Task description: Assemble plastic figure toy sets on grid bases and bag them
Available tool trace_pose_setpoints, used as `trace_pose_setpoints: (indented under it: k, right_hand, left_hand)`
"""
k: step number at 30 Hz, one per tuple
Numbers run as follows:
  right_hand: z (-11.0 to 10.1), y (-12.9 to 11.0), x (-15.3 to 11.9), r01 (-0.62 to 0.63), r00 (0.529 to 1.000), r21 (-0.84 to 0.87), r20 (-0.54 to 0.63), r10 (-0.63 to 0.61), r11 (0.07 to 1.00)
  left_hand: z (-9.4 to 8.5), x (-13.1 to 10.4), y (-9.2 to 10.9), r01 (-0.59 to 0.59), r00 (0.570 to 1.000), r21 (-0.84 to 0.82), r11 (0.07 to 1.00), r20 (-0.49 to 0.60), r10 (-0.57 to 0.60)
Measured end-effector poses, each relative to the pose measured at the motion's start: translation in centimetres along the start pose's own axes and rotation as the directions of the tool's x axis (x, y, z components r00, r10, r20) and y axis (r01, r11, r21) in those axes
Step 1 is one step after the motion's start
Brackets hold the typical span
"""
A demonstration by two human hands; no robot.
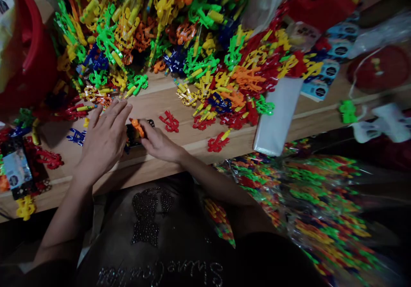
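Note:
My left hand (107, 139) lies palm down at the near side of the toy pile, fingers stretched out and slightly apart. To its right, my right hand (160, 141) is closed around a small black plastic piece (133, 135), its thumb toward me. An orange plastic figure (137, 128) sticks up at that piece, by my right fingertips; whether the two are joined I cannot tell. A blue plastic figure (76, 137) rests left of my left hand. Just right of my right hand lies a red plastic figure (169, 121), and another red one with a yellow stick (220, 140) farther right.
A heap of colourful plastic figures (128, 30) covers the back of the wooden table (180, 150). A red tub (32, 51) stands left. Clear plastic bags (278, 116) and printed cards (321, 79) lie right. Bagged figures (321, 193) sit below the table edge.

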State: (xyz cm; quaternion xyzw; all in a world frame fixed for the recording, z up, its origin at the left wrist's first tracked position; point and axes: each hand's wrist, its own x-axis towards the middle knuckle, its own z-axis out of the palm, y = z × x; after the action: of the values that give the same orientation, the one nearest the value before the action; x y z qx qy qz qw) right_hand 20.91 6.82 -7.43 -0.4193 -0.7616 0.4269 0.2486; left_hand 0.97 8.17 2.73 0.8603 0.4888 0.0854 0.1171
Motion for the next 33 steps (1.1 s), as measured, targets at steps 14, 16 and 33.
trace_pose_setpoints:
  k: [14,16,33]
  right_hand:
    - [2.2,0.5,0.5,0.069,0.994,-0.109,0.096,-0.059,0.992]
    - [-0.5,0.8,2.4,0.071,0.981,-0.045,0.182,-0.062,0.996]
    - [-6.2,0.2,4.9,-0.393,0.919,-0.348,-0.176,0.352,0.851]
  left_hand:
    - [-0.1,-0.2,-0.2,-0.084,0.994,0.029,0.996,0.065,0.082]
    - [-0.1,0.0,-0.1,-0.096,0.993,0.043,0.994,0.079,0.093]
    - [-1.2,-0.6,-1.0,-0.089,0.995,-0.113,0.99,0.035,0.093]
